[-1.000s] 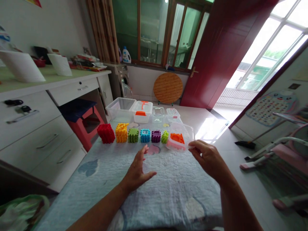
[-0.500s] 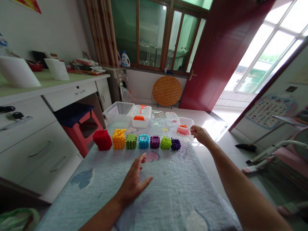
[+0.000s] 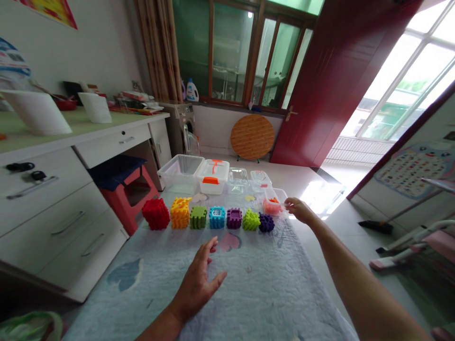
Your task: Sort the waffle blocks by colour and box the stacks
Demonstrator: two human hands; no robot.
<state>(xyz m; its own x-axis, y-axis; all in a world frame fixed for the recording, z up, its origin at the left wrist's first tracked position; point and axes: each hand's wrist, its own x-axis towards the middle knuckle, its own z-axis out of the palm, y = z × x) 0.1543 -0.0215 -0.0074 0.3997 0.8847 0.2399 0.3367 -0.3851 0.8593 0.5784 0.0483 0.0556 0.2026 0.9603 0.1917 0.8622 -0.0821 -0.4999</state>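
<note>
At the far right edge of the bed-like surface, my right hand [image 3: 299, 210] has its fingers closed on the rim of a small clear plastic box [image 3: 279, 193] with orange and pinkish pieces in it. My left hand [image 3: 199, 279] hangs over the quilted cover with fingers apart and nothing in them. Beyond it runs a row of toothed block cubes: red [image 3: 155, 214], yellow [image 3: 180, 213], green [image 3: 198, 217], blue [image 3: 217, 217], purple [image 3: 234, 218], lime [image 3: 251, 219] and dark purple [image 3: 266, 222]. The box stands just behind the dark purple one.
Behind the row are a large clear bin [image 3: 179, 173], a lidded box with orange clasps [image 3: 213, 182], a clear tray [image 3: 238, 180] and a clear lid [image 3: 260, 179]. A red stool [image 3: 138, 194] and white drawers [image 3: 71, 222] flank the left side.
The clear box with orange pieces has come slightly nearer, toward the dark purple cube, along with my right hand. My left hand stays open; the view has shifted a little.
</note>
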